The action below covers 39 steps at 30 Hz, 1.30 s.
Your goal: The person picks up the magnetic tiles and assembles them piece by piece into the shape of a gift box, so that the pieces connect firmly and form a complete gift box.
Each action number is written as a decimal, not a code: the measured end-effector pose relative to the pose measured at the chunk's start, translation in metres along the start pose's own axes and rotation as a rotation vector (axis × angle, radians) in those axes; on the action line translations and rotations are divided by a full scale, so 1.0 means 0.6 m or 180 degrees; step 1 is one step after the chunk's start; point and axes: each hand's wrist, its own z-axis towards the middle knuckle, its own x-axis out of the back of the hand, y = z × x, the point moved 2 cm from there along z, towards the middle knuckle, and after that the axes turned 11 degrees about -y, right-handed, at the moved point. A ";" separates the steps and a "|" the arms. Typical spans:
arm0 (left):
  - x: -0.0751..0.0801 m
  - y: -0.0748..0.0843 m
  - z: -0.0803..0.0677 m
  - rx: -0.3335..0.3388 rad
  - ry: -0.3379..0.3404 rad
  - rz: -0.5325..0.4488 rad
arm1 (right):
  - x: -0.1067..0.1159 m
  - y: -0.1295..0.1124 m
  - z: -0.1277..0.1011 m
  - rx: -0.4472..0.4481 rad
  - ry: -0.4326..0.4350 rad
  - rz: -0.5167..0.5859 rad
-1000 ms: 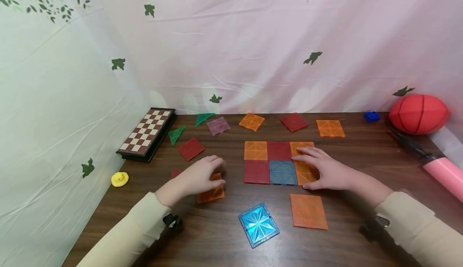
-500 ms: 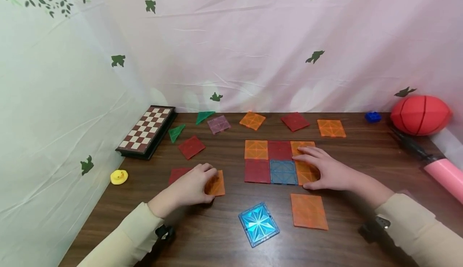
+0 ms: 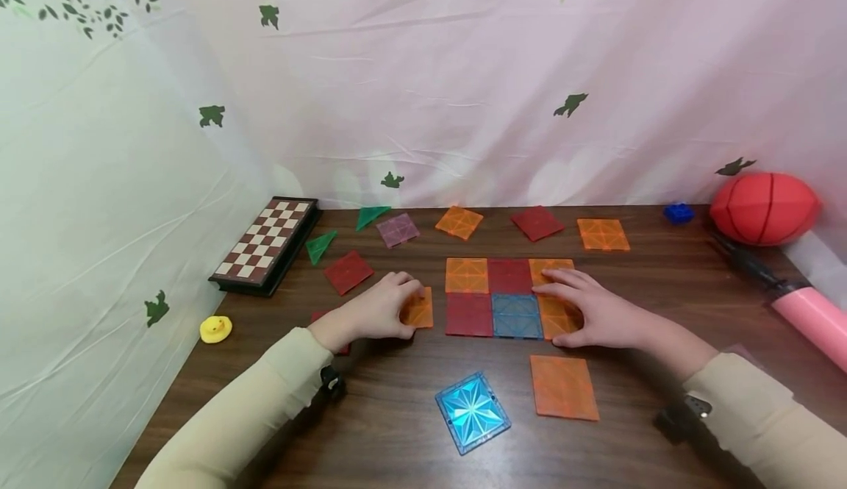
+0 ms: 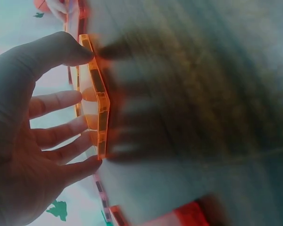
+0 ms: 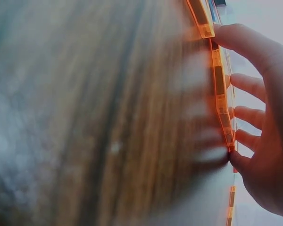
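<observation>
My left hand [image 3: 384, 309] holds an orange square magnetic tile [image 3: 422, 309] by its edges, thumb on the near side. In the left wrist view that tile [image 4: 104, 108] is gripped between thumb and fingertips, just above or on the table. Just to its right lies a flat block of joined tiles, two rows of three, including a red tile [image 3: 469, 315] and a blue tile [image 3: 517, 316]. At the block's right end my right hand [image 3: 598, 316] grips the near orange tile [image 3: 559, 316], with thumb at its near edge. Its fingers partly cover the orange tile behind.
Loose tiles lie around: a shiny blue one [image 3: 473, 412] and a large orange one [image 3: 564, 387] in front, several more behind. A chessboard [image 3: 265, 243] and yellow duck [image 3: 215, 329] stand left. At right are a red ball [image 3: 765, 208], blue brick [image 3: 678, 213] and pink pump [image 3: 814, 320].
My left hand has taken hold of the orange tile and moved it right and away, close to the block's left edge. The right hand has stayed in place.
</observation>
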 end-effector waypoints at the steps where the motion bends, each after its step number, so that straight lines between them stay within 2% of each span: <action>1: 0.001 0.000 0.003 0.0005 -0.0017 0.0015 | 0.000 0.000 0.001 0.0000 -0.0001 -0.0002; 19: -0.002 0.014 0.023 -0.0064 -0.0218 0.0045 | -0.001 0.001 0.002 0.0029 0.0035 0.0025; 22: 0.002 0.012 0.024 -0.0074 -0.0175 -0.0029 | -0.001 0.001 0.001 0.0019 0.0022 0.0020; 25: 0.014 0.004 0.029 -0.0068 0.0023 -0.0144 | -0.001 0.001 0.001 0.0017 0.0018 0.0017; 28: 0.033 -0.016 0.042 0.0107 0.0348 -0.0267 | 0.000 0.000 0.000 0.0008 0.0025 0.0021; 31: 0.057 -0.044 0.061 0.0425 0.0672 -0.0423 | 0.001 0.000 -0.001 -0.0002 0.0028 0.0030; 33: 0.070 -0.064 0.075 0.0632 0.0791 -0.0486 | 0.001 0.000 -0.001 -0.0006 0.0025 0.0031; 36: 0.085 -0.094 0.098 0.0879 0.0792 -0.0454 | 0.000 0.000 -0.001 -0.0006 0.0024 0.0031; 39: 0.091 -0.118 0.117 0.1087 0.0615 -0.0367 | -0.002 0.001 0.001 0.0019 0.0043 0.0016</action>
